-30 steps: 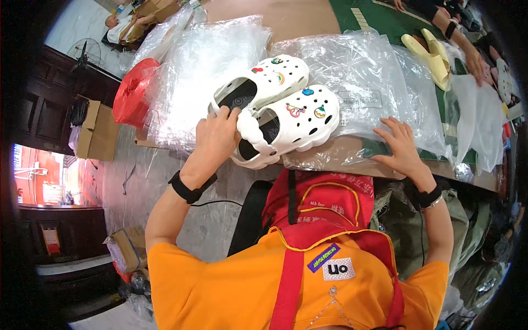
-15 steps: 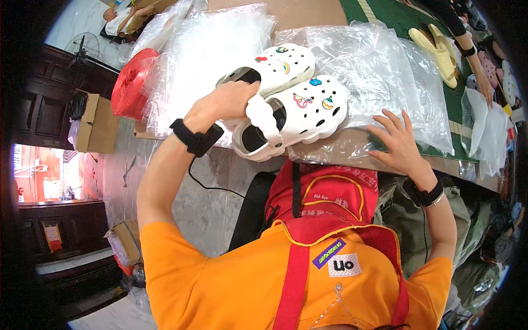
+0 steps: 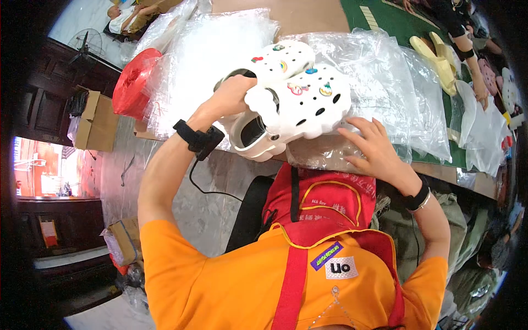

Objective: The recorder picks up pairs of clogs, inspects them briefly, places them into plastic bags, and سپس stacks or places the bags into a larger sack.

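Observation:
A pair of white clogs (image 3: 308,113) with holes and small colourful charms is held above the near table edge. My left hand (image 3: 235,96) grips the pair at the heels; its fingertips are hidden inside and behind the shoes. The nearer clog lies tilted against the farther clog (image 3: 283,61). Close to the near clog's toe is my right hand (image 3: 369,147), fingers spread and holding nothing; whether a fingertip touches the shoe I cannot tell. Beneath and beyond the clogs lie clear plastic bags (image 3: 385,91), one hanging at the table edge.
A red roll (image 3: 135,82) stands at the table's left, beside a stack of clear bags (image 3: 212,71). Pale yellow sandals (image 3: 434,60) rest on the green mat. Over at the right, another person's hand (image 3: 480,96) touches a clear bag. A cardboard box (image 3: 98,122) is at the left.
My right hand has moved left and down, close to the near clog's toe. The near clog has tipped up more on its side, while my left hand keeps its grip.

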`<state>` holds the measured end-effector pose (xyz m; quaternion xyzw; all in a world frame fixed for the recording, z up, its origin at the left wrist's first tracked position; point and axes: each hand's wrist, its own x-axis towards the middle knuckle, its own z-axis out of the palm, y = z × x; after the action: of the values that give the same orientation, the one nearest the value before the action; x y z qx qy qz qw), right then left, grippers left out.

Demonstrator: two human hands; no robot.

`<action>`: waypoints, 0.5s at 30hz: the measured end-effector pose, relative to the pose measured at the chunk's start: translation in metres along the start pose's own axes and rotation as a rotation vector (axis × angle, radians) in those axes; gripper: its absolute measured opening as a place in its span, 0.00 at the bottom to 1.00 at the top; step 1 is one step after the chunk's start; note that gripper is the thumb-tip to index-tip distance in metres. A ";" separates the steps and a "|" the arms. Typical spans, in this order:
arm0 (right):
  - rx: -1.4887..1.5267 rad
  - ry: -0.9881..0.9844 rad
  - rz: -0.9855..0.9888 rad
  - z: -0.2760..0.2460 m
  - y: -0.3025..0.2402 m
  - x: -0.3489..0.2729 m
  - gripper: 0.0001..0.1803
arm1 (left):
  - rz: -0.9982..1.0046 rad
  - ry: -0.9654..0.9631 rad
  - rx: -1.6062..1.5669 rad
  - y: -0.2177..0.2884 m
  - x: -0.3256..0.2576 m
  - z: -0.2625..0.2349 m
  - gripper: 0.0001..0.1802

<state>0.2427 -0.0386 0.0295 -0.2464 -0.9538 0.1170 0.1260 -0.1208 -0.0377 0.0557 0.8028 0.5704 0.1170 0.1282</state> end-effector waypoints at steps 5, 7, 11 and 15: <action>-0.050 -0.014 0.096 -0.007 0.015 -0.018 0.33 | -0.010 0.233 -0.167 0.001 -0.014 -0.025 0.12; -0.186 -0.037 0.086 -0.011 0.023 -0.029 0.34 | -0.084 0.147 -0.332 -0.001 -0.017 -0.036 0.12; -0.290 -0.087 0.069 -0.030 0.028 -0.045 0.36 | -0.144 0.169 -0.265 -0.002 -0.027 -0.051 0.13; -0.296 -0.069 0.076 -0.044 0.030 -0.052 0.38 | -0.288 0.346 -0.225 0.007 -0.044 -0.053 0.15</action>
<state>0.3135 -0.0315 0.0531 -0.2941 -0.9544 -0.0117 0.0508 -0.1461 -0.0776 0.1059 0.6620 0.6757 0.2960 0.1326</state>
